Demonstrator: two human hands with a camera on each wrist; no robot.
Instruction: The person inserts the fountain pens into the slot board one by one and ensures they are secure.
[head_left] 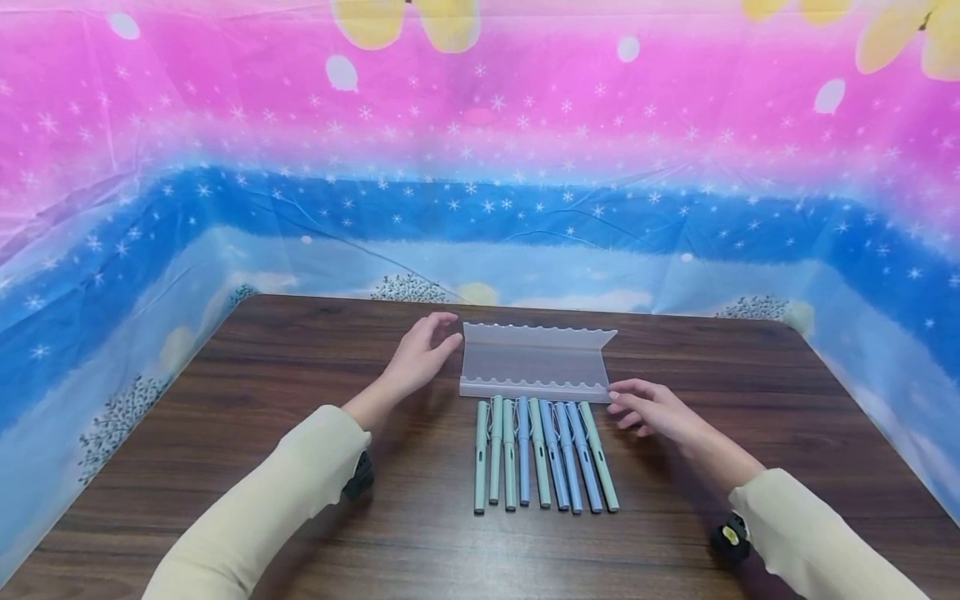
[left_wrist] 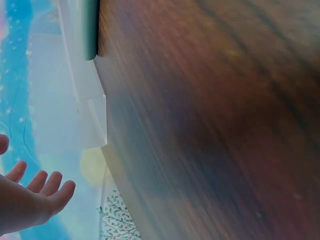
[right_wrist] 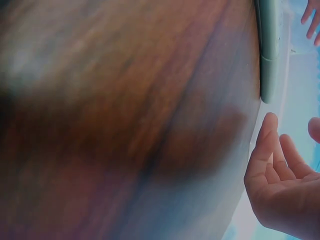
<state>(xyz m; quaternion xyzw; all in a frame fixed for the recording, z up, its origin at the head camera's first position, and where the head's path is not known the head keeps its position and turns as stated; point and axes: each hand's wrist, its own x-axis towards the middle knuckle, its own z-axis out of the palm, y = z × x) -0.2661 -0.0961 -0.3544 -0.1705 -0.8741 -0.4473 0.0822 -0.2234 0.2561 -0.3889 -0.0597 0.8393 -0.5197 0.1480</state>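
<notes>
A translucent white pen rack (head_left: 534, 364) with scalloped edges lies flat on the dark wooden table (head_left: 285, 375). Just in front of it, several pens (head_left: 543, 454) in green and blue lie side by side, pointing toward me. My left hand (head_left: 423, 354) hovers at the rack's left end with fingers relaxed, holding nothing. My right hand (head_left: 648, 408) is at the rack's front right corner, fingertips at its edge, fingers loosely extended. In the left wrist view the left hand (left_wrist: 35, 197) is spread near the rack (left_wrist: 92, 115). The right wrist view shows the right hand (right_wrist: 280, 185) empty beside a green pen (right_wrist: 269, 50).
A pink and blue starry cloth (head_left: 480, 167) walls in the table at the back and both sides. Bare wood extends left, right and in front of the pens. Cream sleeves (head_left: 285, 492) cover both forearms.
</notes>
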